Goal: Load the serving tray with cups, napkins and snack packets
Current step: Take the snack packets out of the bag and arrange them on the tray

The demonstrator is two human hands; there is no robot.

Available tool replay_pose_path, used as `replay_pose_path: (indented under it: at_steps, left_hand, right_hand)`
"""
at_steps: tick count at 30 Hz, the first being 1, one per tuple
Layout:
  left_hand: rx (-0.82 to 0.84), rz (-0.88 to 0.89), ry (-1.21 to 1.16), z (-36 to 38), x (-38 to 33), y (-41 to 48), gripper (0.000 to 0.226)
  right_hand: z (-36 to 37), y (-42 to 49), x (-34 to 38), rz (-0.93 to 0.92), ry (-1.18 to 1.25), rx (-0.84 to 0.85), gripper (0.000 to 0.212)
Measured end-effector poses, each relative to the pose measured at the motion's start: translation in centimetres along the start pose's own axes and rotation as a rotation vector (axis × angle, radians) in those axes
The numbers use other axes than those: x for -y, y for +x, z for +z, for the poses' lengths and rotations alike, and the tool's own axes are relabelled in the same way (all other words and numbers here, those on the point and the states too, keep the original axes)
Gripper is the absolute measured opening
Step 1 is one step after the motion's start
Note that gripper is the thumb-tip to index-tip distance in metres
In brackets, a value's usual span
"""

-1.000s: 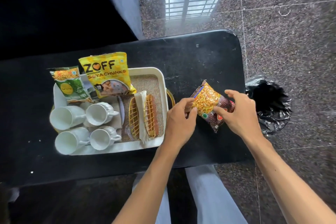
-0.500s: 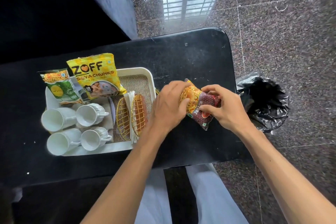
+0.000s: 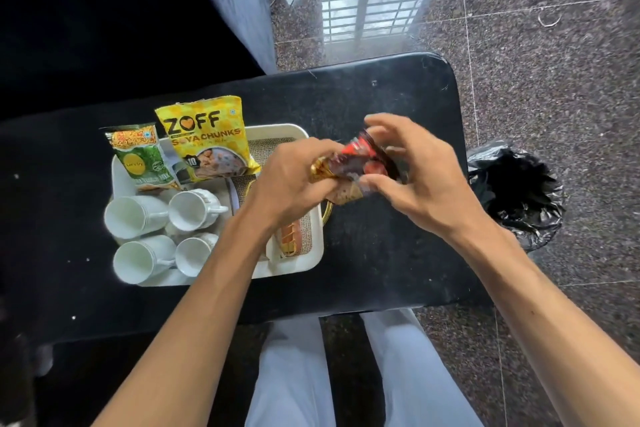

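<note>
A white serving tray (image 3: 300, 132) lies on the black table. Several white cups (image 3: 194, 210) sit on its left side. A yellow Zoff packet (image 3: 206, 139) and a green snack packet (image 3: 142, 158) lean at its far end. A gold wire napkin holder (image 3: 289, 239) with a white napkin shows under my left forearm. My left hand (image 3: 291, 180) grips a red and gold snack packet (image 3: 353, 163) above the tray's right edge. My right hand (image 3: 415, 177) touches the packet's right side with its fingers spread.
The black table (image 3: 381, 97) ends in a rounded edge on the right. A bin with a black bag (image 3: 516, 191) stands on the speckled floor just beyond that edge. My legs in light trousers are below the table's near edge.
Both hands have lifted the red and gold packet off the table and carried it left, over the tray's right edge. My right hand's fingers have spread apart.
</note>
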State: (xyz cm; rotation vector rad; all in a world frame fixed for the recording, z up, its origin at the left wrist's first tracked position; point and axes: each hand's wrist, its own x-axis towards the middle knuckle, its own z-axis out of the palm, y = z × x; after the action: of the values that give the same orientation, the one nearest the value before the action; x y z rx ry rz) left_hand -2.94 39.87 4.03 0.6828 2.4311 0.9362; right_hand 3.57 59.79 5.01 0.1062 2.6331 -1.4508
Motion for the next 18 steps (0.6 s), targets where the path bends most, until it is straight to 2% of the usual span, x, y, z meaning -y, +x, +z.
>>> replay_pose_path:
  at_steps: [3, 7, 11, 14, 18]
  left_hand:
    - [-0.209, -0.153, -0.182, -1.8, 0.3, -1.2, 0.035]
    - [-0.283, -0.264, -0.469, -3.1, 0.9, -2.1, 0.036]
    - [-0.344, -0.315, -0.509, -3.3, 2.5, -2.1, 0.039]
    - [-0.471, -0.413, -0.527, -3.5, 4.2, -1.8, 0.036]
    - [-0.509, -0.501, -0.512, -3.9, 6.2, -1.3, 0.027]
  right_hand:
    - [0.6, 0.3, 1.6, 0.155, 0.077, -0.134, 0.081]
    - [2.7, 1.5, 3.5, 0.257, 0.226, -0.031, 0.07]
    - [5.7, 4.1, 4.7, 0.242, 0.301, -0.047, 0.056]
    - [8.0, 6.1, 4.6, 0.248, 0.266, -0.103, 0.052]
    - [10.4, 8.2, 3.7, 0.277, 0.189, -0.099, 0.048]
